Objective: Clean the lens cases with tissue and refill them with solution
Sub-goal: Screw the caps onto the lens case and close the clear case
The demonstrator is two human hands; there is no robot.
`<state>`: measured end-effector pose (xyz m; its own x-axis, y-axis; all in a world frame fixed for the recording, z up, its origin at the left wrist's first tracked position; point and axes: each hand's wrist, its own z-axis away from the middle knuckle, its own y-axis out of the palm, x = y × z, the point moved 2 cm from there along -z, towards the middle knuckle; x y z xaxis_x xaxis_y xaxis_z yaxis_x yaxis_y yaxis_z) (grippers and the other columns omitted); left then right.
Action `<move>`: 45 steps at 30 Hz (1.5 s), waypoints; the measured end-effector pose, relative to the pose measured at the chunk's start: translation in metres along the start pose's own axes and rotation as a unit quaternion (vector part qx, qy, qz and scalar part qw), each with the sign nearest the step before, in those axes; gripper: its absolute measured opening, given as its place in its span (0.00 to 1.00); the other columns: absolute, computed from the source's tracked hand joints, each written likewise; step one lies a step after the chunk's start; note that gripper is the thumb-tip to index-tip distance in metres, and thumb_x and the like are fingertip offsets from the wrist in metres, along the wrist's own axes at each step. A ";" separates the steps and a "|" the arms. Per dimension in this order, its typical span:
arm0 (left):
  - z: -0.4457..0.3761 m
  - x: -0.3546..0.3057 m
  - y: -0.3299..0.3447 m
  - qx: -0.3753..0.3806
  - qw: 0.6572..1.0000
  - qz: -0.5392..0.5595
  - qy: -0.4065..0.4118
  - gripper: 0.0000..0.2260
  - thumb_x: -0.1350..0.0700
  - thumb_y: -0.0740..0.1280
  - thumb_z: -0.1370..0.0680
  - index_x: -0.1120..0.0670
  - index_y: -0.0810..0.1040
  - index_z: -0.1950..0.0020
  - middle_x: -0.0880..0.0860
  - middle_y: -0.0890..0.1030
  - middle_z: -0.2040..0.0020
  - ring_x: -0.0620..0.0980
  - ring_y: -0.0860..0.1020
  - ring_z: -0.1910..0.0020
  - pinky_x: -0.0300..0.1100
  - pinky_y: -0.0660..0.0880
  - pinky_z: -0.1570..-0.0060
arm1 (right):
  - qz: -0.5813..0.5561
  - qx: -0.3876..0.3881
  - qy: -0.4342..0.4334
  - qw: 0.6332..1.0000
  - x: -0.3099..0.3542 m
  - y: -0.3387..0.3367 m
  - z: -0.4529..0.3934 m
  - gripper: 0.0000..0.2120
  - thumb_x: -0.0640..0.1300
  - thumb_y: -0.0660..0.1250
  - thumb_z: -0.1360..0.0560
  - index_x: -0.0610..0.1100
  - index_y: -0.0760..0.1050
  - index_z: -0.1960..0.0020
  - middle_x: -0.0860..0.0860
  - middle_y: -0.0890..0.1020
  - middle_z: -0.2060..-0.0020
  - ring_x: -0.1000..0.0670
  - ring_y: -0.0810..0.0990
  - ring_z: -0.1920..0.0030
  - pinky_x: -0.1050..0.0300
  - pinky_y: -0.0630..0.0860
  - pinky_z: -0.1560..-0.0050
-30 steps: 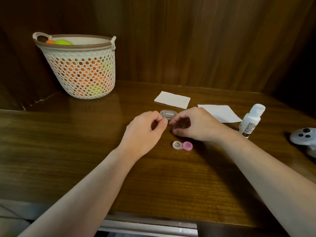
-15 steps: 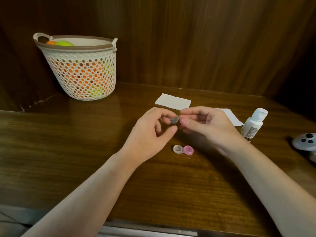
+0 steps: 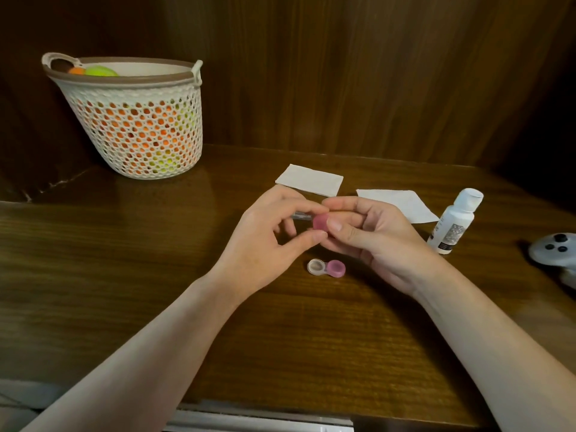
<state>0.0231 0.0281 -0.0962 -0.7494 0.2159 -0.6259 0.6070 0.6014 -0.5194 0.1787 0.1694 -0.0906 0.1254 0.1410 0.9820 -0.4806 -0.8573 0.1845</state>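
On the glossy dark wood counter (image 3: 156, 275), a small round-cupped plastic lens case (image 3: 326, 267), one cup clear and one pink, lies just below both hands. Above it, the left hand (image 3: 268, 241) and right hand (image 3: 374, 238) together pinch a pink round cap (image 3: 321, 221), apparently on a clear second case (image 3: 300, 216). Beyond lie two flat white tissues (image 3: 310, 183) and, right, a white plastic solution bottle (image 3: 455, 221).
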 end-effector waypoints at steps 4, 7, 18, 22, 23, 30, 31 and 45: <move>0.003 0.001 -0.003 -0.014 1.000 0.000 0.001 0.12 0.51 0.77 0.22 0.44 0.84 0.40 0.41 0.81 0.43 0.50 0.81 0.55 0.32 0.76 0.57 | 0.070 -0.009 -0.019 0.997 0.003 0.001 0.003 0.23 0.44 0.77 0.26 0.45 0.80 0.32 0.45 0.89 0.42 0.45 0.88 0.41 0.54 0.86 0.48; 0.006 0.006 -0.004 -0.009 1.000 0.001 -0.017 0.11 0.50 0.76 0.22 0.46 0.85 0.40 0.40 0.83 0.45 0.50 0.83 0.55 0.32 0.77 0.57 | 0.253 -0.056 -0.079 0.963 0.009 -0.005 0.005 0.18 0.50 0.77 0.24 0.54 0.82 0.35 0.56 0.88 0.42 0.52 0.88 0.42 0.54 0.86 0.45; 0.006 0.023 -0.002 0.138 0.988 -0.064 -0.009 0.12 0.42 0.75 0.23 0.39 0.85 0.40 0.37 0.83 0.48 0.44 0.82 0.51 0.36 0.77 0.58 | 0.486 0.015 -0.051 0.872 -0.007 -0.023 0.027 0.21 0.67 0.78 0.29 0.65 0.82 0.38 0.69 0.84 0.44 0.64 0.80 0.40 0.56 0.78 0.41; 0.006 0.023 -0.001 0.149 0.986 -0.068 -0.007 0.13 0.39 0.72 0.24 0.38 0.85 0.41 0.37 0.83 0.48 0.45 0.80 0.49 0.38 0.78 0.57 | 0.495 0.014 -0.055 0.867 -0.008 -0.020 0.025 0.19 0.63 0.80 0.28 0.64 0.82 0.39 0.69 0.85 0.46 0.64 0.81 0.41 0.55 0.78 0.41; 0.006 0.022 -0.001 0.151 0.986 -0.064 -0.006 0.13 0.39 0.72 0.24 0.38 0.85 0.41 0.37 0.83 0.48 0.45 0.80 0.49 0.39 0.79 0.57 | 0.496 0.014 -0.055 0.866 -0.009 -0.020 0.025 0.18 0.63 0.80 0.28 0.64 0.82 0.40 0.69 0.85 0.47 0.64 0.81 0.41 0.55 0.78 0.41; 0.007 0.020 0.001 0.164 0.984 -0.073 -0.006 0.10 0.41 0.74 0.22 0.37 0.86 0.42 0.37 0.83 0.49 0.45 0.79 0.48 0.41 0.78 0.55 | 0.500 0.011 -0.067 0.863 -0.009 -0.020 0.024 0.16 0.63 0.79 0.28 0.64 0.83 0.42 0.70 0.85 0.47 0.64 0.80 0.42 0.55 0.79 0.42; 0.007 0.020 0.001 0.165 0.983 -0.075 -0.008 0.10 0.40 0.74 0.23 0.37 0.86 0.42 0.37 0.83 0.49 0.45 0.79 0.48 0.42 0.79 0.55 | 0.501 0.011 -0.066 0.863 -0.009 -0.020 0.024 0.15 0.63 0.79 0.28 0.64 0.83 0.42 0.70 0.85 0.47 0.64 0.80 0.42 0.55 0.79 0.41; 0.007 0.019 0.004 0.176 0.980 -0.084 -0.033 0.10 0.38 0.74 0.23 0.37 0.85 0.43 0.36 0.83 0.50 0.43 0.78 0.51 0.36 0.74 0.56 | 0.490 0.010 -0.068 0.869 -0.008 -0.018 0.025 0.14 0.60 0.79 0.28 0.61 0.84 0.43 0.68 0.85 0.48 0.63 0.81 0.43 0.51 0.80 0.40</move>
<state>0.0133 0.0291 -0.1143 -0.8349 0.0805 -0.5445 0.5391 0.3189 -0.7795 0.2082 0.1718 -0.1030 -0.2342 -0.7201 0.6531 -0.3994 -0.5412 -0.7400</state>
